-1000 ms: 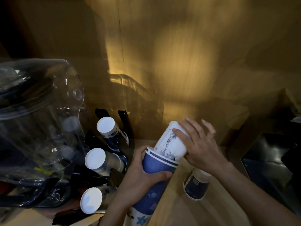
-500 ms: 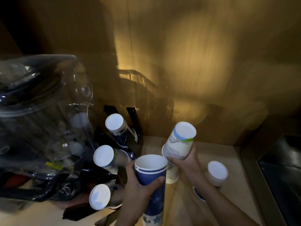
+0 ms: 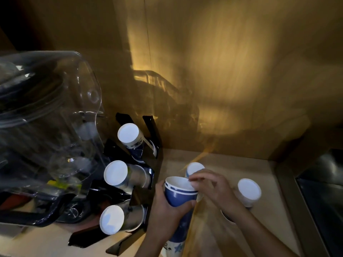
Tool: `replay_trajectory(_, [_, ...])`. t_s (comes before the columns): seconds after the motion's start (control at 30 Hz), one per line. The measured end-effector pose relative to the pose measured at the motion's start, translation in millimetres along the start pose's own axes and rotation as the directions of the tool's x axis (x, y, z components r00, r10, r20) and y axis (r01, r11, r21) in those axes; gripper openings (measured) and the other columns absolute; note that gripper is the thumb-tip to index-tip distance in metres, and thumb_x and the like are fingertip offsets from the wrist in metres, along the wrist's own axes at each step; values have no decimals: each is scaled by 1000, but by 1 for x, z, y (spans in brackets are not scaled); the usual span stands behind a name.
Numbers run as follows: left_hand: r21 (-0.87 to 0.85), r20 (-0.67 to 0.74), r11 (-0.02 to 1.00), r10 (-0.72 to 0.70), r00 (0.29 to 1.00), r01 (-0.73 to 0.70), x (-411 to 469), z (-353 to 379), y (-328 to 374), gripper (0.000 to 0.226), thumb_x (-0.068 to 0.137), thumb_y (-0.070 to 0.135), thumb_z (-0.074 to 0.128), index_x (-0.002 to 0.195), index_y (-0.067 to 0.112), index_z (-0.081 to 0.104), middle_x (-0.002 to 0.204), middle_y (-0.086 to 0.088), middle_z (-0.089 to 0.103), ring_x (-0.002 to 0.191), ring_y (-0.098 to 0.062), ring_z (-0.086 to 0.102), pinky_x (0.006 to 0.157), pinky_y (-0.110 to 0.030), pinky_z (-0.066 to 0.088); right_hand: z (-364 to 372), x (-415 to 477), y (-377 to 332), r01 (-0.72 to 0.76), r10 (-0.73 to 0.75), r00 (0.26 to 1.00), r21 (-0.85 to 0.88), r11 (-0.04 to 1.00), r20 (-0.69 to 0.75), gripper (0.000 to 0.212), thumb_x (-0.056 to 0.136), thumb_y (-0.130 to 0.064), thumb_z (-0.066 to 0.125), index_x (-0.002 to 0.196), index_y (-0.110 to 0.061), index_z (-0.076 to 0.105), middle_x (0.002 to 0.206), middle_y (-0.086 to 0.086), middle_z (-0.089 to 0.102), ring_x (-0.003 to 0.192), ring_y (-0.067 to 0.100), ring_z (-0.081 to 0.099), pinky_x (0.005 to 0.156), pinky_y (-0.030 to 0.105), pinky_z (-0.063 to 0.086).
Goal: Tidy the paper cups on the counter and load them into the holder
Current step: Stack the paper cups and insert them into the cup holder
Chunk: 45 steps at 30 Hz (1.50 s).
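Observation:
My left hand (image 3: 167, 206) grips a tall stack of blue paper cups (image 3: 180, 196), upright with its open mouth upward, at the counter's lower middle. My right hand (image 3: 211, 188) is curled around an upturned white cup (image 3: 194, 168) just behind the stack's rim, with the fingertips touching that rim. Most of this cup's body is hidden by the fingers. Another upturned white cup (image 3: 248, 190) stands on the counter to the right of my right wrist. The black holder (image 3: 148, 127) at the left carries three slanted rows of cups (image 3: 116, 173), white bases facing me.
A large clear plastic container (image 3: 46, 108) leans over the holder at the left. The wooden wall (image 3: 222, 89) closes the back of the beige counter (image 3: 259, 229). A dark metal sink or tray (image 3: 324, 197) lies along the right edge.
My right hand pulled the white cup out of the blue stack, then lowered it behind the stack's rim. My left hand kept its hold on the stack. The camera view shifted.

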<state>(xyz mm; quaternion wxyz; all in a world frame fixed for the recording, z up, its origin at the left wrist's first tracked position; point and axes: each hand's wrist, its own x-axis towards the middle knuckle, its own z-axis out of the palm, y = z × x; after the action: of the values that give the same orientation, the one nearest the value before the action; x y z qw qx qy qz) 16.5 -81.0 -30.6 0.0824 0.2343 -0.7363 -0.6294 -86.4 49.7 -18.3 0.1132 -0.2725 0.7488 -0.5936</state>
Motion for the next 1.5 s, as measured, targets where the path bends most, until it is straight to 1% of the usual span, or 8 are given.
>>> replay_trajectory(0.1, [53, -8, 997, 54, 999, -53, 3, 6, 2, 68, 53, 39, 87, 96, 52, 36, 101, 24, 53, 90, 8, 54, 66, -11, 42, -3, -2, -11, 4, 5, 981, -44, 999, 192, 18, 77, -11, 71, 69, -28, 72, 75, -3, 67, 74, 6, 60, 68, 20, 46])
replay_trajectory(0.3, [25, 130, 999, 30, 991, -34, 4, 6, 11, 66, 48, 49, 82, 103, 41, 47, 106, 6, 64, 92, -9, 66, 82, -37, 58, -10, -4, -22, -21, 9, 978, 55, 998, 209, 33, 84, -8, 60, 62, -32, 65, 66, -7, 61, 63, 4, 53, 60, 18, 41])
replay_trajectory(0.73, [-360, 463, 903, -46, 885, 235, 1, -17, 2, 57, 57, 40, 77, 112, 34, 63, 110, -4, 72, 100, -24, 69, 73, -28, 56, -28, 5, -23, -69, 29, 992, 345, 936, 121, 17, 76, -16, 57, 67, -21, 71, 65, -11, 69, 67, 2, 58, 68, 14, 45])
replay_trajectory(0.87, [-294, 378, 941, -45, 925, 166, 1, -15, 5, 63, 58, 34, 84, 115, 29, 57, 105, -3, 73, 94, -18, 70, 70, -24, 57, -25, -1, -26, -66, 29, 985, 212, 975, 172, 13, 75, -19, 63, 66, -23, 72, 66, -10, 69, 67, 3, 59, 66, 16, 46])
replay_trajectory(1.03, [112, 31, 989, 92, 995, -95, -5, 0, 12, 63, 53, 46, 84, 98, 48, 40, 102, 18, 58, 88, 10, 59, 63, -5, 48, -11, -5, -27, -12, 15, 976, -15, 1000, 219, 27, 81, -9, 66, 62, -28, 68, 64, 0, 66, 64, 11, 58, 63, 30, 44])
replay_trajectory(1.2, [276, -85, 956, 132, 988, -104, -2, -1, 21, 93, 53, 66, 73, 129, 41, 26, 121, 13, 48, 104, -11, 55, 87, -31, 50, -2, -4, -32, 77, -65, 992, -109, 991, 110, 16, 87, -9, 59, 88, -19, 71, 85, 7, 70, 79, 8, 62, 71, 19, 46])
replay_trajectory(1.33, [-86, 35, 996, -10, 999, 13, 5, -15, 41, 58, 62, 63, 67, 114, 51, 43, 117, 6, 62, 93, -15, 68, 85, -40, 57, -8, 0, -37, 169, -157, 978, -86, 982, 136, 40, 92, -1, 48, 121, -29, 54, 120, -1, 56, 110, -1, 50, 84, 7, 39])
replay_trajectory(1.5, [-545, 269, 813, -60, 961, 203, 10, -35, 58, 35, 85, 52, 50, 114, 35, 61, 119, -10, 67, 110, -32, 63, 91, -47, 52, -7, 17, -32, 261, -202, 933, -175, 949, 297, 70, 85, 10, 54, 133, -37, 37, 141, -6, 30, 128, 5, 32, 93, 12, 37])
